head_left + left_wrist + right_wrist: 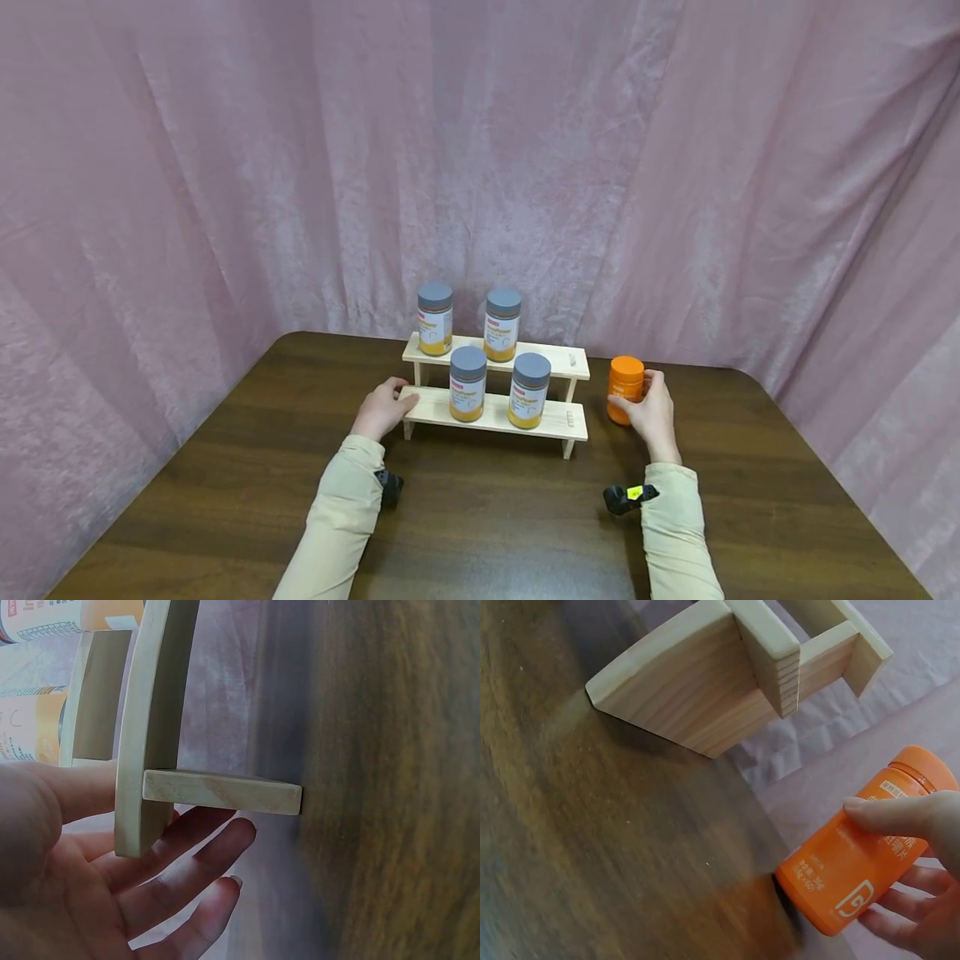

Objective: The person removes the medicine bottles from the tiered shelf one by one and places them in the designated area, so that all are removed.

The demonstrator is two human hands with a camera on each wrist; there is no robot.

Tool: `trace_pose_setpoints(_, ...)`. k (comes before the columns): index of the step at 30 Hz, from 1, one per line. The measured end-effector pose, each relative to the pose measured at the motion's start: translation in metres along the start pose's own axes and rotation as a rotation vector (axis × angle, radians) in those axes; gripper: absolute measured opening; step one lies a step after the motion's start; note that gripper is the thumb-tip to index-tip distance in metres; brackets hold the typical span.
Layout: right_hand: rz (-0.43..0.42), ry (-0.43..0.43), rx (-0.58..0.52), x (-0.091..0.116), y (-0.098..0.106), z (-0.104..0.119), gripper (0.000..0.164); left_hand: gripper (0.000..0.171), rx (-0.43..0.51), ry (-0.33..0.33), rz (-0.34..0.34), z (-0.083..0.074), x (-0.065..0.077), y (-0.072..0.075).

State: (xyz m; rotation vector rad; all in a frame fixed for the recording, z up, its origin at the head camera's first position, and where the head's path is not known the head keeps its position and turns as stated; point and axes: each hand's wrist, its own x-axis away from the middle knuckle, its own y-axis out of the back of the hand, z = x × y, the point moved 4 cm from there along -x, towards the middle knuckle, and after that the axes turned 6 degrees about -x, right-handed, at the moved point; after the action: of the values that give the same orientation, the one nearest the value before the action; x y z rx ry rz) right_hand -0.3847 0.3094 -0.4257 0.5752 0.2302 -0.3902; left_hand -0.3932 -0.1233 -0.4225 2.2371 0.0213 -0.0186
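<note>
At the left end of a two-step wooden rack (437,406), my left hand (380,408) holds the lower board, thumb on top and fingers beneath. The left wrist view shows the board (154,742) between thumb and fingers, beside its short leg (225,791). To the right of the rack, my right hand (655,414) grips an upright orange supplement bottle (625,379), its thumb across the label. In the right wrist view the orange bottle (847,859) has its base close to the table.
Two grey-lidded jars stand on the upper step, a left one (435,321) and a right one (502,325). Two more, a left jar (467,385) and a right jar (529,392), stand on the lower step. Behind the brown table (495,517) hangs a pink curtain (480,167).
</note>
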Motion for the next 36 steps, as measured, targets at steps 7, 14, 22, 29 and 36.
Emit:
trace_pose_setpoints(7, 0.039, -0.066, 0.0, 0.006, 0.001, -0.007, 0.071, 0.046, -0.012, 0.001, 0.002, 0.001, 0.002, -0.001)
trace_pose_setpoints(14, 0.027, -0.081, -0.023, 0.01, -0.002, -0.009, 0.077, 0.046, -0.001, 0.008, 0.002, 0.003, 0.003, -0.001)
trace_pose_setpoints(22, -0.057, -0.055, -0.078, 0.008, 0.001, 0.0, 0.091, 0.046, 0.008, 0.013, 0.003, 0.003, 0.003, 0.001)
trace_pose_setpoints(29, -0.048, -0.036, 0.004, 0.005, 0.011, 0.023, 0.077, 0.046, 0.009, 0.013, -0.002, 0.003, 0.001, 0.003)
trace_pose_setpoints(36, -0.021, 0.03, 0.099, 0.008, 0.02, 0.056, 0.058, 0.045, 0.023, 0.002, 0.006, 0.001, 0.002, 0.003)
